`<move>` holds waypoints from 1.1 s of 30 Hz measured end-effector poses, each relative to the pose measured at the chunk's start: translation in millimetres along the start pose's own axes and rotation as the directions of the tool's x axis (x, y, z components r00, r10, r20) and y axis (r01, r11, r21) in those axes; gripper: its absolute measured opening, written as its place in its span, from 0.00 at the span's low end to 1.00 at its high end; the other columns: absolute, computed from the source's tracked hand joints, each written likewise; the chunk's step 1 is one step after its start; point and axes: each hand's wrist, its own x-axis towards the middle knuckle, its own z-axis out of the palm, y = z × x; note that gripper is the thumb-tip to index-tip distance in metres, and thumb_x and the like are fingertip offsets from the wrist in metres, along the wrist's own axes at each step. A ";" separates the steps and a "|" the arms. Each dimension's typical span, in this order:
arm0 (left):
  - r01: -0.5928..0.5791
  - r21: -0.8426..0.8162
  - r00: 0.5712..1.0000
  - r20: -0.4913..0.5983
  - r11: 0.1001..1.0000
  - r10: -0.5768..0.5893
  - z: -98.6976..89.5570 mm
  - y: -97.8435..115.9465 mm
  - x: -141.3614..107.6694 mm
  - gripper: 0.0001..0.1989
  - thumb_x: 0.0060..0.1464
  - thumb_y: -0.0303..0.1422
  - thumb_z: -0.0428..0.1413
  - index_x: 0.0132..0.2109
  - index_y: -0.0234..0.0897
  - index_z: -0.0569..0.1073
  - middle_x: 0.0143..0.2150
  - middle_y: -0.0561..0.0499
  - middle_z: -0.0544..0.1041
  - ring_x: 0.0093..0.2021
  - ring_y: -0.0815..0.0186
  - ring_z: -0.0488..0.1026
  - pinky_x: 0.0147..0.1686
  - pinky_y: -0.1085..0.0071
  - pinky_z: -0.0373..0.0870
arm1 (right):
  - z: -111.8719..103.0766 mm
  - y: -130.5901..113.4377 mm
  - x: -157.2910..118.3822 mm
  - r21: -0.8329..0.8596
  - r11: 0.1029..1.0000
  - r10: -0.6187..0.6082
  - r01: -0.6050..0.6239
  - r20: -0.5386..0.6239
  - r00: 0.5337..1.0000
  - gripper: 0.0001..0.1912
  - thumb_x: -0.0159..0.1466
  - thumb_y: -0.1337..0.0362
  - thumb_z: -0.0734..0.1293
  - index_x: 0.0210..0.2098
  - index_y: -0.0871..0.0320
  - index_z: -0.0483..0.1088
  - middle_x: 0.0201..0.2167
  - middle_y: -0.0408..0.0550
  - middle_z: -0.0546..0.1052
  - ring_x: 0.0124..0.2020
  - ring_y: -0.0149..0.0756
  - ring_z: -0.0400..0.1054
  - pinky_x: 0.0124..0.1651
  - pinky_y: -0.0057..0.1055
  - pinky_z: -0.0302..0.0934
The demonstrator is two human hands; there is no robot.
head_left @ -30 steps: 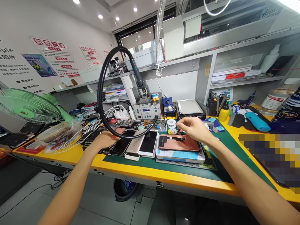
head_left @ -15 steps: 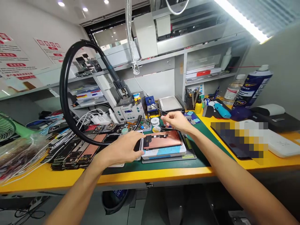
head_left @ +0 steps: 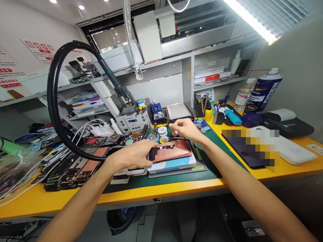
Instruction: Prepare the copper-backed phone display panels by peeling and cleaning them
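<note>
Head view looks down on a yellow counter (head_left: 176,188) with a green mat (head_left: 217,164) in its middle. At the far left lies a heap of clear bags and white cables (head_left: 15,171), and next to it a row of opened phones (head_left: 73,168) lies side by side. Over these phones a thick black hose (head_left: 51,101) makes a big loop, which ends near a grey soldering station (head_left: 132,119) at the back of the counter. The left hand (head_left: 133,156) rests with spread fingers on the left edge of a copper-coloured phone back (head_left: 170,151), pressing it flat. This phone back lies on a white and blue box (head_left: 174,164), which sits on a dark grid pad (head_left: 181,169) on the mat. The right hand (head_left: 183,128) hovers just behind the phone back, its fingers pinched together on thin black tweezers (head_left: 178,137); their tip points left, just above the top edge of the phone. Further right stand a yellow bottle (head_left: 208,114), a blue tool (head_left: 230,116) and a blue spray can (head_left: 262,92). A white flat box (head_left: 294,151) lies at the right end.
</note>
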 end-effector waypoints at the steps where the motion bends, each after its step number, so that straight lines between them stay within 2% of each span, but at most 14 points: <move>1: 0.001 0.001 1.000 -0.004 1.000 -0.001 -1.0 -0.4 0.0 0.29 0.51 0.38 0.59 0.61 0.40 0.69 0.56 0.43 0.76 0.55 0.49 0.73 0.52 0.60 0.69 | -0.3 0.0 0.0 0.001 1.000 -0.004 0.004 -0.003 1.000 0.21 0.61 0.49 0.69 0.22 0.60 0.71 0.20 0.48 0.74 0.23 0.34 0.70 0.19 0.23 0.54; 5: 0.009 -0.011 1.000 -0.027 1.000 -0.010 -5.5 -3.5 -2.9 0.29 0.49 0.39 0.59 0.59 0.37 0.70 0.53 0.43 0.76 0.51 0.50 0.74 0.48 0.61 0.70 | -1.5 1.8 0.9 -0.006 1.000 -0.023 0.023 -0.011 1.000 0.21 0.62 0.50 0.69 0.23 0.60 0.71 0.21 0.48 0.75 0.23 0.33 0.70 0.22 0.25 0.57; 10: 0.046 -0.069 0.997 -0.062 0.997 -0.050 -8.9 -13.6 -6.1 0.39 0.48 0.43 0.62 0.65 0.32 0.63 0.59 0.40 0.73 0.58 0.50 0.71 0.57 0.60 0.68 | -2.9 4.7 2.2 -0.037 0.998 -0.054 0.054 0.019 0.998 0.20 0.62 0.50 0.68 0.25 0.61 0.73 0.25 0.48 0.77 0.27 0.34 0.70 0.30 0.27 0.61; 15: 0.075 -0.133 0.992 -0.095 0.988 -0.089 -10.1 -23.4 -6.6 0.41 0.50 0.44 0.62 0.67 0.33 0.61 0.63 0.41 0.71 0.61 0.53 0.70 0.61 0.62 0.65 | -3.4 5.0 -0.7 -0.074 0.996 -0.046 0.054 0.102 0.994 0.20 0.62 0.51 0.69 0.26 0.61 0.75 0.23 0.45 0.76 0.26 0.33 0.66 0.31 0.28 0.56; 19: 0.074 -0.167 0.986 -0.138 0.983 -0.097 -9.9 -26.2 -8.5 0.40 0.52 0.46 0.62 0.67 0.37 0.60 0.63 0.44 0.71 0.61 0.56 0.70 0.62 0.65 0.66 | -2.8 4.0 -5.4 -0.104 0.993 -0.036 0.050 0.133 0.990 0.21 0.63 0.52 0.69 0.21 0.61 0.73 0.17 0.42 0.71 0.24 0.32 0.61 0.30 0.29 0.50; 23: 0.069 -0.149 0.974 -0.204 0.987 -0.099 -7.3 -22.8 -13.4 0.39 0.53 0.44 0.61 0.67 0.38 0.60 0.64 0.43 0.70 0.61 0.54 0.70 0.62 0.62 0.66 | -0.8 2.7 -7.3 -0.084 0.995 -0.043 0.056 0.145 0.988 0.21 0.63 0.54 0.69 0.18 0.60 0.71 0.14 0.41 0.69 0.21 0.31 0.59 0.29 0.30 0.46; 26: 0.046 -0.120 0.962 -0.264 0.992 -0.077 -2.3 -23.0 -18.1 0.36 0.53 0.41 0.61 0.67 0.39 0.61 0.64 0.43 0.69 0.62 0.54 0.69 0.64 0.60 0.64 | -0.8 2.3 -3.8 0.007 0.998 -0.061 0.061 0.112 0.992 0.20 0.61 0.55 0.71 0.17 0.60 0.71 0.15 0.40 0.69 0.22 0.31 0.59 0.30 0.29 0.47; 28: 0.036 -0.110 0.944 -0.324 0.993 -0.070 1.3 -25.4 -22.0 0.37 0.53 0.40 0.60 0.68 0.41 0.60 0.66 0.44 0.68 0.64 0.53 0.67 0.65 0.61 0.63 | -2.5 1.3 -0.5 0.116 0.992 -0.057 0.048 0.082 0.995 0.17 0.58 0.55 0.73 0.21 0.60 0.74 0.20 0.42 0.73 0.26 0.32 0.63 0.32 0.29 0.51; 30: 0.037 -0.110 0.923 -0.376 0.993 -0.076 4.2 -28.0 -26.6 0.36 0.54 0.39 0.60 0.68 0.43 0.60 0.67 0.44 0.66 0.66 0.54 0.66 0.66 0.61 0.62 | -5.4 -0.9 1.5 0.262 0.965 -0.027 0.011 0.061 0.998 0.14 0.57 0.54 0.73 0.29 0.60 0.78 0.27 0.45 0.78 0.29 0.35 0.67 0.34 0.29 0.56; 33: 0.063 -0.153 0.896 -0.426 0.986 -0.123 8.2 -30.0 -32.2 0.35 0.55 0.39 0.58 0.68 0.46 0.58 0.65 0.47 0.68 0.64 0.56 0.67 0.64 0.63 0.64 | -11.0 -6.7 0.4 0.495 0.866 0.035 -0.066 0.071 0.997 0.20 0.59 0.51 0.72 0.43 0.59 0.77 0.37 0.49 0.80 0.34 0.36 0.73 0.38 0.30 0.64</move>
